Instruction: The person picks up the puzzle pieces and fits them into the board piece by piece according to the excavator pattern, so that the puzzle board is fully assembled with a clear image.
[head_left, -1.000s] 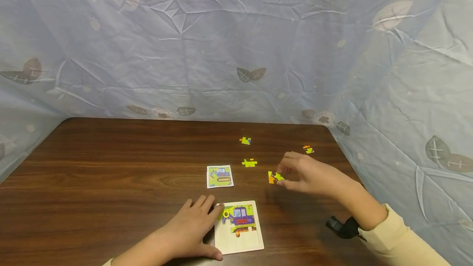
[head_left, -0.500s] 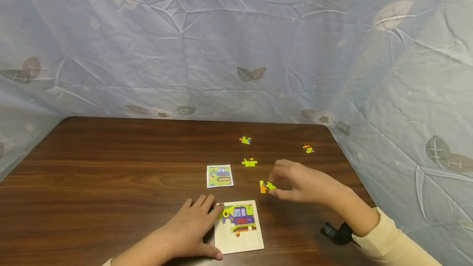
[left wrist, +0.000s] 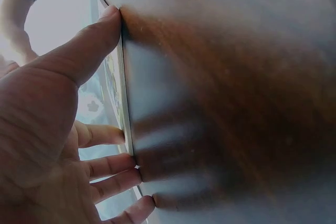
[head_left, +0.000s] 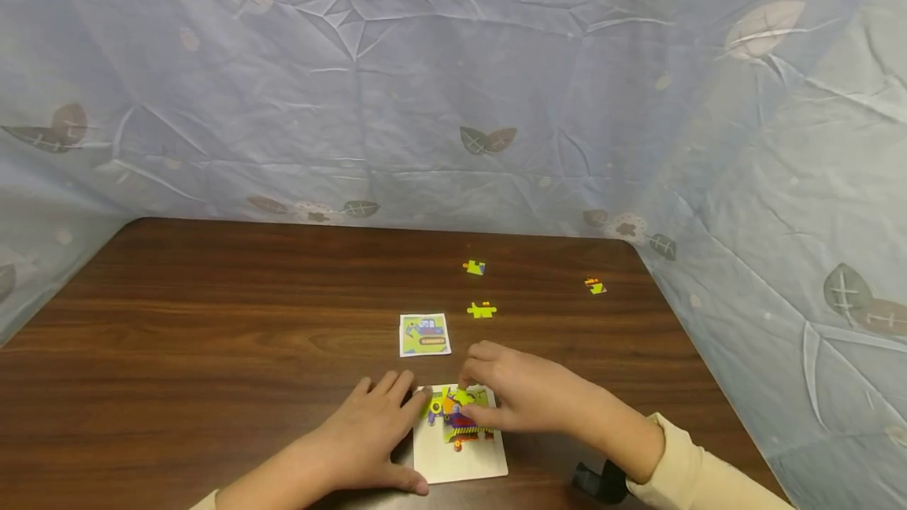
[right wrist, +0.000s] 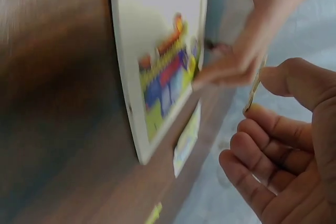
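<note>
A square white puzzle board (head_left: 453, 467) lies at the front of the table, its upper part filled with pieces that show a purple excavator (right wrist: 168, 74). My left hand (head_left: 372, 435) rests spread along the board's left edge, index finger at the upper corner and thumb near the lower one. Between thumb and index finger, my right hand (head_left: 527, 392) pinches a green and orange puzzle piece (head_left: 462, 397). That piece appears edge-on in the right wrist view, above the board, and hides part of the picture in the head view. The right hand's other fingers are loosely bent.
A small picture card (head_left: 425, 335) of the excavator lies beyond the board. Three loose pieces lie farther back: a green one (head_left: 483, 311), one with a blue corner (head_left: 475, 267) and one at right (head_left: 596, 286). Patterned cloth (head_left: 397, 85) surrounds the brown table (head_left: 212, 352).
My right hand has carried the pinched puzzle piece left and toward me, from the table right of the card to over the board. My left hand has stayed at the board's edge.
</note>
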### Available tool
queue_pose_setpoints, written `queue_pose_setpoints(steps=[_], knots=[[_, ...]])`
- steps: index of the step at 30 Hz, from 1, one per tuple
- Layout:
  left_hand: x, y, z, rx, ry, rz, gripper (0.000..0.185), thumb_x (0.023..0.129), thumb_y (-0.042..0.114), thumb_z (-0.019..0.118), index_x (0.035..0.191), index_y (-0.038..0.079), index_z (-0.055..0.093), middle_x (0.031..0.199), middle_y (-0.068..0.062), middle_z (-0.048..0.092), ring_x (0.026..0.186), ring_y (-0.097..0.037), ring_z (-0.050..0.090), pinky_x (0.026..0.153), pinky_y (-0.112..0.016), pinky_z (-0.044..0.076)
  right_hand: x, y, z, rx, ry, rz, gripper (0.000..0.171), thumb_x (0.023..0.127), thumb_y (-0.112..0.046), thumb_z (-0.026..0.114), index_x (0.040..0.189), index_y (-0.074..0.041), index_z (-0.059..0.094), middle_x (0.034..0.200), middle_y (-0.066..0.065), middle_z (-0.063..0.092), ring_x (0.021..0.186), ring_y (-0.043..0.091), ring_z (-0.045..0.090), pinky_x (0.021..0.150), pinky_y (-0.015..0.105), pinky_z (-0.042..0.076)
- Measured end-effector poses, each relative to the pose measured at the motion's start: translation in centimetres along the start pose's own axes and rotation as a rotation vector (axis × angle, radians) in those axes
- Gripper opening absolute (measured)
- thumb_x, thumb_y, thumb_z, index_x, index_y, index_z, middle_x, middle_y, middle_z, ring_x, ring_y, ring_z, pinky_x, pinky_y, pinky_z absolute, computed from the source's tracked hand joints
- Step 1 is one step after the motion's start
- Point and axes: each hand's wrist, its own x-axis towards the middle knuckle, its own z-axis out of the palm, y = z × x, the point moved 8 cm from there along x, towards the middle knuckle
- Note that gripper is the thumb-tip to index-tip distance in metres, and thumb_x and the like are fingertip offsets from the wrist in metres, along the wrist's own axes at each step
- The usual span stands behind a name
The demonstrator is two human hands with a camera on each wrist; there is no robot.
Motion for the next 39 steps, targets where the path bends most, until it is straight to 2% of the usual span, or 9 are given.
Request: queue_pose_setpoints(steps=[6, 12, 17, 23, 32, 39], knots=[[-0.1, 0.1, 0.0, 0.016, 0.012, 0.004, 0.112, 0.074, 0.083, 0.072, 0.154, 0.008, 0.049, 0.153, -0.017, 0.052, 0.138, -0.034, 0.051, 0.106, -0.063, 0.047, 0.8, -1.4, 2.1, -0.009, -0.053, -0.022, 0.022, 0.098, -0.032, 0.072, 0.109, -0.013, 0.072, 0.100, -0.006, 0.061, 0.084, -0.002, 0.046, 0.074, 0.010, 0.048], [0.0, 0.2, 0.0, 0.032, 0.023, 0.017, 0.111, 0.075, 0.083, 0.070, 0.154, 0.008, 0.049, 0.149, -0.015, 0.053, 0.134, -0.031, 0.051, 0.104, -0.060, 0.048, 1.4, -1.9, 3.7, -0.025, -0.080, -0.022, 0.020, 0.097, -0.032, 0.074, 0.107, -0.015, 0.072, 0.097, -0.009, 0.058, 0.082, -0.003, 0.044, 0.070, 0.009, 0.045], [0.0, 0.2, 0.0, 0.015, 0.007, 0.017, 0.111, 0.075, 0.082, 0.071, 0.155, 0.008, 0.048, 0.149, -0.014, 0.053, 0.133, -0.030, 0.051, 0.104, -0.061, 0.048, 1.7, -1.8, 4.5, -0.064, -0.087, -0.028, 0.020, 0.097, -0.033, 0.074, 0.106, -0.016, 0.072, 0.094, -0.012, 0.055, 0.081, -0.003, 0.043, 0.068, 0.008, 0.043], [-0.1, 0.1, 0.0, -0.005, -0.009, 0.012, 0.111, 0.076, 0.081, 0.072, 0.156, 0.008, 0.048, 0.150, -0.014, 0.053, 0.135, -0.031, 0.051, 0.106, -0.063, 0.047, 2.0, -2.0, 4.7, -0.103, -0.085, -0.047, 0.022, 0.098, -0.033, 0.073, 0.109, -0.014, 0.072, 0.095, -0.011, 0.058, 0.083, -0.003, 0.045, 0.072, 0.008, 0.045], [-0.1, 0.2, 0.0, 0.006, -0.004, 0.014, 0.111, 0.075, 0.081, 0.072, 0.156, 0.008, 0.048, 0.147, -0.013, 0.054, 0.134, -0.030, 0.051, 0.105, -0.062, 0.048, 2.2, -2.9, 4.5, -0.204, -0.057, -0.089, 0.016, 0.098, -0.031, 0.074, 0.101, -0.016, 0.073, 0.095, -0.010, 0.060, 0.086, -0.001, 0.049, 0.073, 0.011, 0.047], [0.0, 0.2, 0.0, 0.010, -0.003, 0.015, 0.111, 0.075, 0.082, 0.072, 0.155, 0.009, 0.049, 0.143, -0.011, 0.055, 0.131, -0.029, 0.052, 0.103, -0.060, 0.048, 2.1, -2.9, 4.6, -0.182, -0.047, -0.093, 0.014, 0.098, -0.029, 0.075, 0.101, -0.016, 0.075, 0.095, -0.010, 0.061, 0.086, -0.002, 0.049, 0.073, 0.010, 0.046]])
